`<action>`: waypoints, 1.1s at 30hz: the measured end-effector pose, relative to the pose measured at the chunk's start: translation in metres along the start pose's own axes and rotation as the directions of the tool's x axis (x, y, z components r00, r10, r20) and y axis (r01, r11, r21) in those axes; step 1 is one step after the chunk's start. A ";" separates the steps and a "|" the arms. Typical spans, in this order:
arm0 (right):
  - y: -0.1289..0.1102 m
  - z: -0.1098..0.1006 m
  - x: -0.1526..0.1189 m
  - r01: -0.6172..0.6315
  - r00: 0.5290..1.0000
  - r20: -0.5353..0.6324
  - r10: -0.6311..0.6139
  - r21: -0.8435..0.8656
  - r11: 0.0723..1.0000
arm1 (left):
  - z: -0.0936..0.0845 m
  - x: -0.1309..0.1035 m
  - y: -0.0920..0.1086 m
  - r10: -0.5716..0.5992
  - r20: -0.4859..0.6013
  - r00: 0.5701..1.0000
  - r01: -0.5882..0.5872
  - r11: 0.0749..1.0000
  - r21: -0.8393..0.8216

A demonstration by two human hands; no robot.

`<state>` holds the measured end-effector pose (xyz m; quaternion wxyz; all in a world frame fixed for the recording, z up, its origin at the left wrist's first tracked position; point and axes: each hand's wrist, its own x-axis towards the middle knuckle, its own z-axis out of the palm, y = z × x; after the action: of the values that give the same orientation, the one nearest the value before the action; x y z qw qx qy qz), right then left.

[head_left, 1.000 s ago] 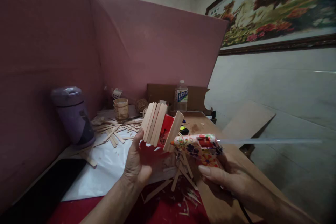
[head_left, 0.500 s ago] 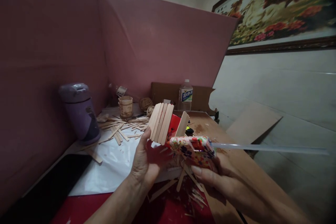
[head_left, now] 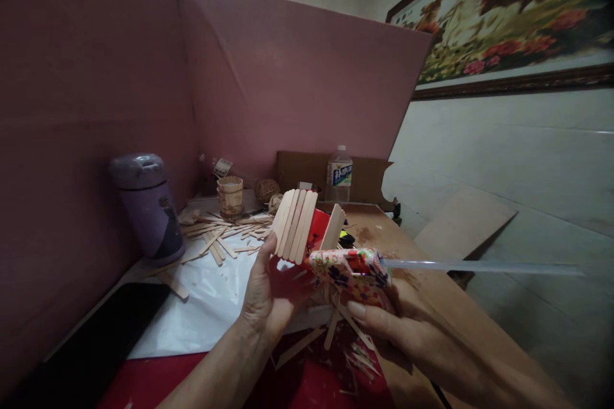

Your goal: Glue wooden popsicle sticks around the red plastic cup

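My left hand [head_left: 266, 294] grips a red cup-like piece [head_left: 317, 229] partly covered with upright craft sticks [head_left: 293, 225]. A bare red strip shows between the row of sticks and a lone stick [head_left: 332, 227] on its right. My right hand [head_left: 393, 319] is closed round the handle of a flower-patterned hot glue gun [head_left: 352, 271]. A long clear glue stick [head_left: 480, 266] juts out of the gun's back end. The gun's nozzle is at the lower edge of the red piece, close to the sticks; whether it touches cannot be made out.
Loose craft sticks [head_left: 215, 244] lie on a white sheet [head_left: 206, 307]. Behind stand a purple flask [head_left: 151, 217], a small wooden bucket [head_left: 231, 197], twine balls [head_left: 267, 190] and a plastic bottle [head_left: 339, 176]. A black flat object [head_left: 110, 332] lies front left; stick scraps [head_left: 362, 358] cover a red mat [head_left: 311, 383].
Almost nothing differs. The glue gun and my right hand have shifted very slightly to the left; my left hand keeps its hold on the stick-covered piece.
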<state>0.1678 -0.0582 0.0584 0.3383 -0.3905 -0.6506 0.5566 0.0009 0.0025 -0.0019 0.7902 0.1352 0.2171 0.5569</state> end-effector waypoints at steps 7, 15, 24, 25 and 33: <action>0.004 0.001 -0.002 0.045 0.999 0.026 -0.047 0.072 0.996 | 0.003 0.000 0.000 0.012 -0.025 1.000 -0.012 1.000 -0.006; 0.006 0.000 -0.003 0.052 0.999 0.010 -0.053 0.053 0.997 | 0.002 0.000 0.000 0.011 -0.043 0.999 -0.011 1.000 -0.002; 0.006 0.000 -0.001 0.044 0.999 -0.022 -0.043 0.043 0.998 | 0.002 0.000 -0.001 0.006 -0.048 0.999 -0.007 1.000 -0.009; 0.006 0.000 -0.001 0.048 0.999 -0.026 -0.046 0.047 0.998 | 0.002 0.000 -0.001 0.007 -0.048 0.999 -0.008 1.000 -0.010; 0.003 0.001 -0.002 0.055 0.998 -0.038 -0.052 0.085 0.995 | 0.002 0.001 0.000 -0.003 -0.034 0.999 0.003 1.000 -0.001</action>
<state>0.1683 -0.0598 0.0549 0.3811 -0.3678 -0.6300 0.5680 0.0027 0.0038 -0.0004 0.7873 0.1250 0.2305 0.5580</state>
